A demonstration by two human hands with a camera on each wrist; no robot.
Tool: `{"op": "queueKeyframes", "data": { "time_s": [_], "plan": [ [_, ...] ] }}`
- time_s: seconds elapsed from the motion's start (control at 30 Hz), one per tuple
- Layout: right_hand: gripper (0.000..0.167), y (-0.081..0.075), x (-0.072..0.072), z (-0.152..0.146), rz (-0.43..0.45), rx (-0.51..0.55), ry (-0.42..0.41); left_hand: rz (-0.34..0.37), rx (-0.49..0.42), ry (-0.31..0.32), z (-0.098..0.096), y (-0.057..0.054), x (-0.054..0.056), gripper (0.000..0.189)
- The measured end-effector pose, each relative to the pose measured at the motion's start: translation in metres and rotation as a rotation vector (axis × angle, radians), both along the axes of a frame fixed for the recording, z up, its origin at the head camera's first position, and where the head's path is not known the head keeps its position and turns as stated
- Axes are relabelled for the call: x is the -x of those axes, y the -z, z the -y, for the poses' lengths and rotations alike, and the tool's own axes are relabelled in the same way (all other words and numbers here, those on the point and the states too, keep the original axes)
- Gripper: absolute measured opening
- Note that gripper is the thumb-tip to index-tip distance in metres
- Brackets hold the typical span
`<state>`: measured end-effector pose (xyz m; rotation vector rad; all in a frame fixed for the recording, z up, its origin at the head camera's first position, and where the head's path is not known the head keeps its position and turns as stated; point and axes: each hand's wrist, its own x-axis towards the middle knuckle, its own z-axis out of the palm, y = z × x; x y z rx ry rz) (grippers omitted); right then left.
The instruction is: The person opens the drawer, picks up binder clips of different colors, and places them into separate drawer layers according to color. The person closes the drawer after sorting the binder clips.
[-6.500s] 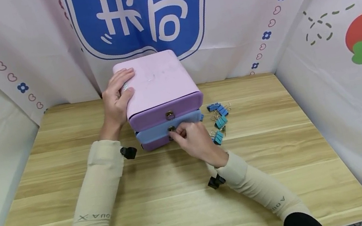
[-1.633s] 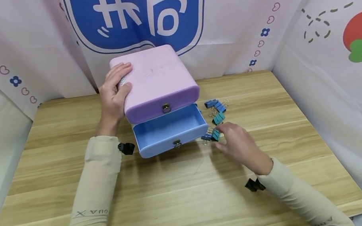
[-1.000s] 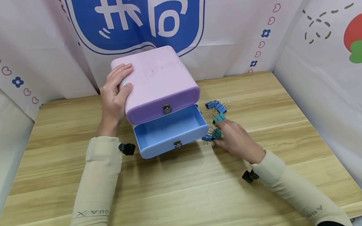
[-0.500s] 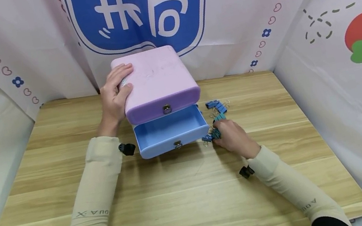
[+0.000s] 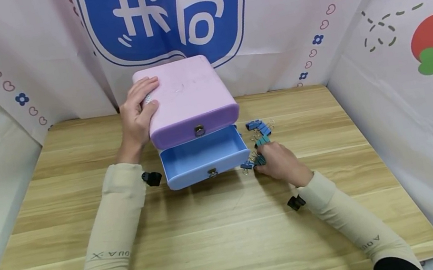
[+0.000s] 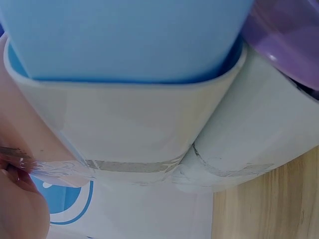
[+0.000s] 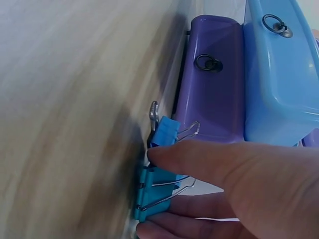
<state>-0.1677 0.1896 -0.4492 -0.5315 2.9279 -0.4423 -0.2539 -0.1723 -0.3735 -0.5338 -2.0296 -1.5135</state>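
Observation:
A drawer cabinet (image 5: 186,87) with a pale pink top stands at the back middle. My left hand (image 5: 138,115) rests on its upper left edge, fingers laid over the top. The blue middle drawer (image 5: 207,168) is pulled out, with a bare floor. Right of it, my right hand (image 5: 282,162) pinches a teal binder clip (image 7: 158,191) between thumb and fingers, close to the tabletop. A blue binder clip (image 7: 165,132) lies right beside it. Part of the held clip is hidden by the hand in the head view.
Behind the right hand lie another teal binder clip (image 5: 262,140) and several blue binder clips (image 5: 264,128). Purple drawers sit above and below, the lower purple drawer (image 7: 214,84) pushed in. A printed cloth backdrop (image 5: 281,56) stands behind the wooden table (image 5: 219,250).
The blue drawer has come out toward me since the earliest frame. My right hand has left its ring pull, moved right to the clips and closed its fingers on one. Left hand unchanged.

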Motion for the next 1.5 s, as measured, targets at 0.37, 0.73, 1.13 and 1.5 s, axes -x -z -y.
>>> {"op": "queueKeyframes", "data": {
  "time_s": [0.37, 0.73, 1.13, 1.5],
  "plan": [
    [0.036, -0.015, -0.003, -0.003, 0.017, 0.011, 0.061, -0.002, -0.013, -0.009, -0.002, -0.003, -0.006, 0.049],
    [0.042, -0.044, -0.007, -0.006, -0.085, 0.065, 0.09, 0.023, -0.03, -0.001, -0.012, -0.025, -0.027, 0.051],
    [0.044, -0.078, -0.012, -0.006, -0.19, 0.182, 0.105, 0.024, -0.029, 0.007, -0.014, -0.025, -0.028, 0.05],
    [0.042, -0.094, -0.016, 0.015, -0.266, 0.234, 0.058, 0.021, -0.028, 0.007, -0.013, -0.025, -0.029, 0.049]
  ]
}}
